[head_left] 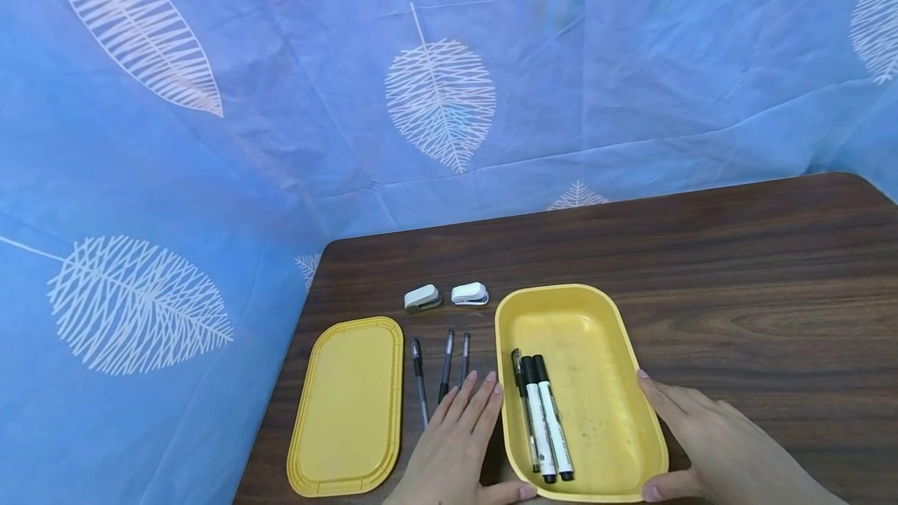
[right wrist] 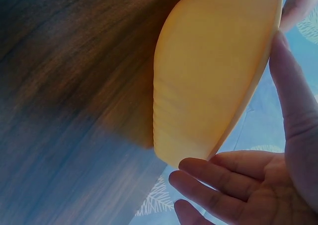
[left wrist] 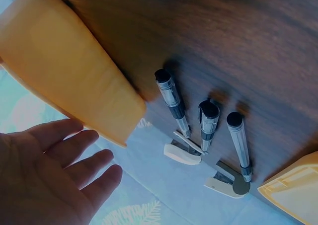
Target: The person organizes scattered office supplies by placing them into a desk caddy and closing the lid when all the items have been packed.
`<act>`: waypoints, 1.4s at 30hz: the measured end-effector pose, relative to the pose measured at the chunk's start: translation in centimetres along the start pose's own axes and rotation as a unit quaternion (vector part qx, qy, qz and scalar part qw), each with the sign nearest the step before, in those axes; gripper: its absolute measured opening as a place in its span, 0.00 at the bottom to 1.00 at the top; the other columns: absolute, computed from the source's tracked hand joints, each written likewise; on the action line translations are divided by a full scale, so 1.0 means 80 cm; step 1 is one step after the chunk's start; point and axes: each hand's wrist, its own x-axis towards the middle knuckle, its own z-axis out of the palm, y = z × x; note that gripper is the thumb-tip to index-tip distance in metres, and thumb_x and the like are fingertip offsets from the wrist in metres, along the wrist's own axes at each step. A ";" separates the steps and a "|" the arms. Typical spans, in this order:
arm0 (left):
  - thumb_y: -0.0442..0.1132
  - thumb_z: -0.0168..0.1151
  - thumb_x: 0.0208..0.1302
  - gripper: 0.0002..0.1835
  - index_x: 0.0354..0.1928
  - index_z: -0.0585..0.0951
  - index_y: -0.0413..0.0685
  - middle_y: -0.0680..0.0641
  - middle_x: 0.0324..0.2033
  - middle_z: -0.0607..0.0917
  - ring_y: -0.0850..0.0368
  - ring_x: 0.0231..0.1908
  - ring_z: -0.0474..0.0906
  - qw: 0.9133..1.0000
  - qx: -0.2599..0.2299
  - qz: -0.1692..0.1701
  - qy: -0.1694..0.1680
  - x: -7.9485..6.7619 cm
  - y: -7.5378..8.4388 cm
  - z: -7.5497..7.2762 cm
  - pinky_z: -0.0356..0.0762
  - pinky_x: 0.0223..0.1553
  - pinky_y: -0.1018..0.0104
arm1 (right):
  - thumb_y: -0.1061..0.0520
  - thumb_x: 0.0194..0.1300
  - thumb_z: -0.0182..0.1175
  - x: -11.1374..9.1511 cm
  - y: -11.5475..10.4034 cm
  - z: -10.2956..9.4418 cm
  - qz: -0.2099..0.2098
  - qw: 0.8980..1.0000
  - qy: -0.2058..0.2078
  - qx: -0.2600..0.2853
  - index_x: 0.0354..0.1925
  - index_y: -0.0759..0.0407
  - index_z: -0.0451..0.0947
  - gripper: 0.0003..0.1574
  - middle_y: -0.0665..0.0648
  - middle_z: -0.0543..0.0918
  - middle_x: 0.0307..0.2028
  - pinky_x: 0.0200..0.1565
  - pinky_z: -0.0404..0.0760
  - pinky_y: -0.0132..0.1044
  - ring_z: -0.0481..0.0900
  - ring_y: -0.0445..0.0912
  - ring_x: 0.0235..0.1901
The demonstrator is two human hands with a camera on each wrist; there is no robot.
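Observation:
A yellow plastic box (head_left: pixel 589 380) stands lidless on the table, between my two hands. Inside, along its left wall, lie two white markers (head_left: pixel 539 425) with black caps and a clear pen (head_left: pixel 525 404) with a black grip. My left hand (head_left: pixel 449 443) lies at the box's left side, fingers straight, thumb at the near left corner. My right hand (head_left: pixel 715 435) has its fingertips at the right rim and its thumb at the near right corner. In the right wrist view the extended fingers (right wrist: pixel 223 185) meet the box's outer wall (right wrist: pixel 213 76).
Left of the box, three pens (head_left: pixel 447 365) lie side by side, partly behind my left hand. Farther left is a flat yellow lid (head_left: pixel 347 404). Two small white staplers (head_left: pixel 422 297) sit beyond the pens. A blue leaf-patterned cloth (head_left: pixel 316 100) hangs behind the dark wooden table (head_left: pixel 772 279).

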 end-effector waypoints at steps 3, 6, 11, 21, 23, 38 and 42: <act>0.80 0.41 0.57 0.55 0.76 0.52 0.50 0.49 0.75 0.57 0.49 0.74 0.54 1.000 0.001 0.000 0.007 0.000 0.001 0.000 0.65 0.67 0.49 | 0.17 0.35 0.58 -0.001 -0.001 0.000 -0.003 1.000 0.008 -0.010 0.69 0.68 0.60 0.78 0.59 0.78 0.60 0.44 0.79 0.54 0.78 0.55 0.53; 0.80 0.43 0.57 0.55 0.76 0.54 0.49 0.47 0.75 0.58 0.49 0.74 0.54 1.000 0.001 0.001 0.014 0.000 0.002 -0.001 0.65 0.68 0.50 | 0.16 0.35 0.58 0.000 -0.001 0.000 -0.005 1.000 0.010 -0.014 0.69 0.68 0.60 0.78 0.58 0.78 0.60 0.45 0.79 0.54 0.78 0.54 0.53; 0.80 0.46 0.54 0.55 0.75 0.57 0.48 0.47 0.74 0.60 0.49 0.74 0.54 0.999 -0.028 -0.015 0.002 0.003 0.005 -0.004 0.66 0.67 0.49 | 0.17 0.36 0.58 0.002 0.002 0.000 0.000 1.000 -0.010 0.001 0.70 0.69 0.58 0.78 0.61 0.77 0.60 0.45 0.78 0.56 0.78 0.57 0.54; 0.80 0.47 0.53 0.55 0.72 0.62 0.46 0.47 0.70 0.66 0.50 0.74 0.56 0.999 -0.035 -0.001 0.012 0.007 0.006 -0.007 0.65 0.68 0.52 | 0.18 0.39 0.59 0.004 0.000 -0.004 0.004 1.000 -0.026 0.012 0.70 0.70 0.57 0.77 0.63 0.76 0.60 0.46 0.78 0.57 0.77 0.58 0.54; 0.80 0.47 0.52 0.55 0.72 0.62 0.46 0.47 0.71 0.65 0.49 0.74 0.56 0.999 -0.033 -0.004 0.010 0.007 0.005 -0.009 0.65 0.68 0.51 | 0.18 0.38 0.60 0.005 0.000 -0.005 0.007 0.999 -0.031 0.016 0.70 0.70 0.57 0.77 0.63 0.76 0.60 0.46 0.78 0.58 0.77 0.58 0.55; 0.75 0.58 0.51 0.54 0.71 0.64 0.45 0.47 0.68 0.70 0.49 0.71 0.63 0.990 -0.010 -0.014 0.140 0.001 -0.015 -0.035 0.71 0.64 0.50 | 0.15 0.35 0.57 0.004 0.001 0.001 0.012 1.000 -0.017 0.015 0.70 0.67 0.58 0.79 0.59 0.76 0.61 0.48 0.78 0.57 0.76 0.55 0.56; 0.75 0.61 0.48 0.55 0.71 0.64 0.46 0.46 0.68 0.70 0.50 0.70 0.63 0.985 -0.005 -0.021 0.171 0.002 -0.021 -0.045 0.69 0.66 0.52 | 0.16 0.34 0.59 0.004 0.001 0.001 0.019 0.999 -0.028 0.016 0.70 0.68 0.58 0.79 0.59 0.76 0.61 0.48 0.78 0.57 0.76 0.55 0.56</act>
